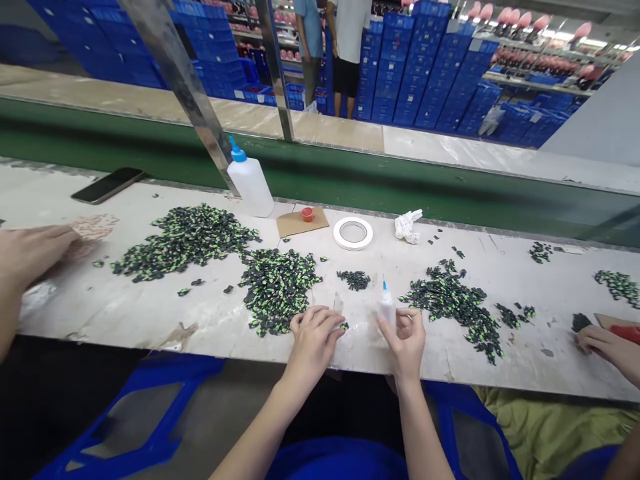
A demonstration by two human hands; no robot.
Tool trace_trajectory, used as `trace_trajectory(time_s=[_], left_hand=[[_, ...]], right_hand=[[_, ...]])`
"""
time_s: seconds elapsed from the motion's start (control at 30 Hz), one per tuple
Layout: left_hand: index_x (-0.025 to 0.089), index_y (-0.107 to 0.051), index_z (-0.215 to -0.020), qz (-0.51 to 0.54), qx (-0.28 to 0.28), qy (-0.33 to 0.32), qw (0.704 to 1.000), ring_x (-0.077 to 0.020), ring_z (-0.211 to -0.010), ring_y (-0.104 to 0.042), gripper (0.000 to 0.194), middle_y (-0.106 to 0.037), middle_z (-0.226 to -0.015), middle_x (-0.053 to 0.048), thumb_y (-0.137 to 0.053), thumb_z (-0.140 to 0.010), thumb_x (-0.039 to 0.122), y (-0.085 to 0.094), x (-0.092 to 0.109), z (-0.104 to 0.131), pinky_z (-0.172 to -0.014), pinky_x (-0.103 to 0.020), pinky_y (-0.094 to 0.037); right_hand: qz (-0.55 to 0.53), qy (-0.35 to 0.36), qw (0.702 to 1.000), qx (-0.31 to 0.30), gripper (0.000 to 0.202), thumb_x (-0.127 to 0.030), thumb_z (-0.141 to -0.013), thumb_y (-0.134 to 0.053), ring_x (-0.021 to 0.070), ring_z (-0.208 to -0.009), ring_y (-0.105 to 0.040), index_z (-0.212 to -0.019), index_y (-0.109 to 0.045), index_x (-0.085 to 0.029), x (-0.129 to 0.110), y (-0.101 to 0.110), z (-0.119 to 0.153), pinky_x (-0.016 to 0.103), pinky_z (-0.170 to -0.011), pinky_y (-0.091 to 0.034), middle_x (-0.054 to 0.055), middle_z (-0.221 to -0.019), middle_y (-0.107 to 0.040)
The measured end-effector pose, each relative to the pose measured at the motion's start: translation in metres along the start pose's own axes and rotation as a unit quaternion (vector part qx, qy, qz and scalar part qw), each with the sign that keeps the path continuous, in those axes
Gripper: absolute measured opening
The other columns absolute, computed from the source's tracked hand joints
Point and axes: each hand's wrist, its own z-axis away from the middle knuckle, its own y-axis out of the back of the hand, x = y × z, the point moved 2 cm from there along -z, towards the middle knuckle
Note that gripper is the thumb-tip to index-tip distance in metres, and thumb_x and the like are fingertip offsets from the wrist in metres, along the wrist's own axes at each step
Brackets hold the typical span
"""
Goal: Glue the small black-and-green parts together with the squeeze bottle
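My right hand [409, 341] is wrapped round a small white dropper bottle [387, 308] with a blue needle tip, held upright just above the table. My left hand [314, 335] rests low at the table's near side, fingers bent together, with a small black-and-green part [344, 326] at the fingertips. Beside the left hand spreads a large pile of black-and-green parts [277, 287]. A smaller cluster of dark parts [354, 280] lies beyond and between my hands. To the right of the bottle is another pile of black-and-green parts [457, 300].
Along the back stand a large white squeeze bottle [253, 187], cardboard with a red cap [307, 214], a tape roll [353, 234] and crumpled tissue [407, 227]. A phone [109, 185] lies far left. Other people's hands [35, 253] work at both sides. A metal post [185, 87] rises behind.
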Motion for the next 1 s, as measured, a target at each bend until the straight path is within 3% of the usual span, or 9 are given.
trace_trajectory(time_s=[0.13,0.27,0.33,0.43,0.5,0.6,0.73,0.87,1.0], left_hand=[[0.024,-0.071,-0.083,-0.008,0.013,-0.015,1.0,-0.0276,-0.103,-0.057,0.012,-0.072,-0.099,-0.006,-0.066,-0.08,0.014,-0.004,-0.001,0.002,-0.086,-0.044,-0.032],[0.025,-0.072,-0.084,0.005,0.025,-0.019,0.999,-0.0285,-0.104,-0.056,0.018,-0.073,-0.095,-0.004,-0.065,-0.08,0.009,-0.006,-0.002,0.005,-0.085,-0.043,-0.033],[0.026,-0.071,-0.084,0.015,0.032,-0.015,0.999,-0.0287,-0.104,-0.057,0.019,-0.074,-0.093,-0.003,-0.064,-0.08,0.009,-0.006,-0.004,0.006,-0.085,-0.043,-0.033],[0.025,-0.069,-0.083,0.033,0.037,-0.007,0.999,-0.0288,-0.102,-0.059,0.016,-0.075,-0.089,-0.002,-0.062,-0.082,0.011,-0.001,-0.009,0.009,-0.084,-0.043,-0.034],[0.025,-0.069,-0.084,0.051,0.035,-0.009,0.998,-0.028,-0.101,-0.061,0.015,-0.076,-0.086,-0.002,-0.059,-0.084,0.013,0.003,-0.013,0.01,-0.085,-0.043,-0.035],[0.025,-0.069,-0.086,0.079,0.037,-0.006,0.996,-0.0261,-0.097,-0.064,0.016,-0.075,-0.085,-0.002,-0.056,-0.086,0.016,0.011,-0.015,0.012,-0.085,-0.042,-0.038],[0.025,-0.071,-0.084,0.11,0.048,0.009,0.993,-0.0245,-0.092,-0.067,0.015,-0.075,-0.086,-0.002,-0.056,-0.086,0.022,0.019,-0.013,0.012,-0.083,-0.041,-0.043],[0.025,-0.072,-0.086,0.127,0.063,0.004,0.99,-0.0234,-0.089,-0.068,0.014,-0.075,-0.086,-0.003,-0.057,-0.086,0.025,0.024,-0.008,0.01,-0.081,-0.039,-0.046],[0.023,-0.072,-0.093,0.146,0.086,-0.011,0.985,-0.0219,-0.086,-0.068,0.017,-0.075,-0.087,-0.005,-0.056,-0.088,0.025,0.026,-0.002,0.009,-0.078,-0.037,-0.048]], right_hand=[[0.017,-0.003,0.993,-0.114,0.048,-0.031,-0.062,-0.08,0.0246,-0.093,-0.07,-0.095,-0.045,-0.024,-0.001,-0.025,-0.005,0.039,-0.085,-0.052,0.009,-0.099,-0.074],[0.083,0.025,0.977,-0.193,0.04,-0.031,-0.064,-0.079,0.0244,-0.098,-0.069,-0.094,-0.054,-0.023,-0.001,-0.04,-0.011,0.039,-0.086,-0.053,0.01,-0.107,-0.073],[0.129,0.042,0.964,-0.227,0.043,-0.027,-0.064,-0.079,0.0235,-0.097,-0.069,-0.101,-0.059,-0.022,-0.003,-0.037,-0.017,0.038,-0.084,-0.054,0.009,-0.109,-0.072],[0.189,0.068,0.922,-0.332,0.055,-0.015,-0.064,-0.076,0.0223,-0.096,-0.068,-0.116,-0.06,-0.024,-0.011,-0.022,-0.033,0.036,-0.083,-0.054,0.006,-0.109,-0.072],[0.213,0.082,0.896,-0.381,0.044,-0.012,-0.076,-0.064,0.02,-0.091,-0.069,-0.117,-0.062,-0.027,-0.018,-0.013,-0.05,0.034,-0.078,-0.055,0.003,-0.101,-0.074],[0.294,0.157,0.901,-0.279,0.031,-0.014,-0.087,-0.051,0.0208,-0.095,-0.067,-0.108,-0.069,-0.027,-0.028,-0.009,-0.082,0.035,-0.081,-0.053,0.006,-0.106,-0.072],[0.371,0.184,0.857,-0.307,0.022,-0.01,-0.077,-0.065,0.0227,-0.088,-0.066,-0.09,-0.076,-0.024,-0.023,-0.032,-0.108,0.035,-0.081,-0.051,0.007,-0.091,-0.073],[0.379,0.176,0.856,-0.304,0.016,-0.007,-0.069,-0.072,0.024,-0.082,-0.065,-0.07,-0.075,-0.022,-0.018,-0.042,-0.112,0.035,-0.077,-0.051,0.005,-0.073,-0.072],[0.374,0.17,0.87,-0.272,0.014,-0.011,-0.076,-0.066,0.0233,-0.081,-0.065,-0.074,-0.074,-0.022,-0.024,-0.027,-0.096,0.034,-0.075,-0.051,0.005,-0.077,-0.074]])
